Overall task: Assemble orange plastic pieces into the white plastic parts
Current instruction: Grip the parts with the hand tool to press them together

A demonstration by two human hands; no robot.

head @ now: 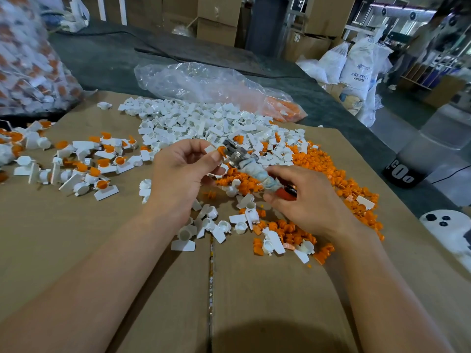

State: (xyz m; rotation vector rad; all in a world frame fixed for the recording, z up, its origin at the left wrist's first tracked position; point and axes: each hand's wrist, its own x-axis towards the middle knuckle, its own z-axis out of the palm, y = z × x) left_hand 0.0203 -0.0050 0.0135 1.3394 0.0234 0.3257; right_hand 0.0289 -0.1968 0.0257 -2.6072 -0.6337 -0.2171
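My left hand (pixel 182 169) pinches a small white part (pixel 210 149) with an orange piece (pixel 222 149) seated in it, held above the cardboard. My right hand (pixel 303 200) grips a tool (pixel 257 171) whose handle is wrapped in cloth tape; its metal head (pixel 235 152) touches the orange piece. A pile of loose white parts (pixel 204 121) lies behind my hands. Loose orange pieces (pixel 321 164) spread to the right and under my right hand. Finished white parts with orange inserts (pixel 84 164) lie scattered at the left.
Flat cardboard (pixel 127 263) covers the work surface, with a seam down the middle. A clear plastic bag (pixel 209 85) holding orange pieces lies at the back. A large bag of finished parts (pixel 28 59) stands far left. Boxes and white sacks (pixel 356 67) fill the background.
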